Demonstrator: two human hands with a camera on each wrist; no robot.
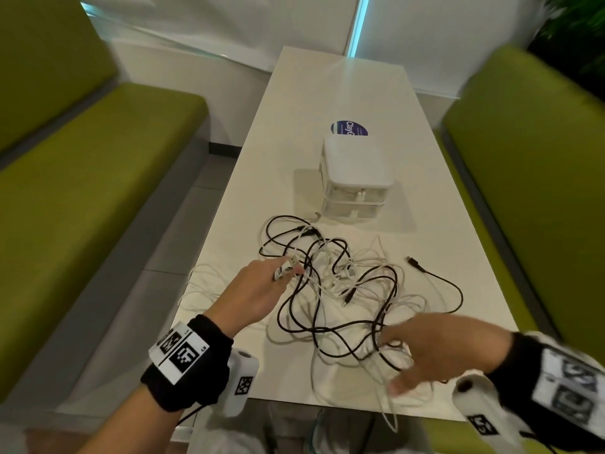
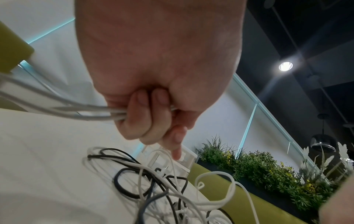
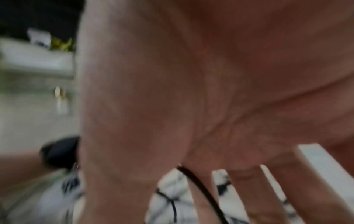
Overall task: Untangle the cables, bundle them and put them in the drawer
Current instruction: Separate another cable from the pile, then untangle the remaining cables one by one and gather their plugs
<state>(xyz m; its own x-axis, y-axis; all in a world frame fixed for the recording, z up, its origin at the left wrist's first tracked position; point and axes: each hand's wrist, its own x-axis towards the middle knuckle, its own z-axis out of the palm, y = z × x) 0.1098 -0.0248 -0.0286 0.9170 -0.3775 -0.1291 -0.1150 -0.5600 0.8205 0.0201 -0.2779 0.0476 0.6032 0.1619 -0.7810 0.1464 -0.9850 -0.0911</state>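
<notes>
A tangle of black and white cables [image 1: 343, 290] lies across the near half of the white table [image 1: 343, 99]. My left hand [image 1: 262, 286] sits at the tangle's left edge, its fingers [image 2: 138, 115] curled round strands of white cable [image 2: 57, 109]. My right hand [image 1: 435, 348] hovers, blurred, over the tangle's near right part with fingers [image 3: 245, 197] spread; a black cable [image 3: 199, 188] runs across them. A small white two-drawer unit [image 1: 355, 178] stands beyond the tangle, both drawers pushed in.
Green benches [image 1: 98, 178] flank the table on both sides. A round blue sticker [image 1: 348, 127] lies behind the drawer unit. One white cable [image 1: 389, 411] hangs over the table's near edge. A planter with green plants [image 2: 268, 174] stands behind the right bench.
</notes>
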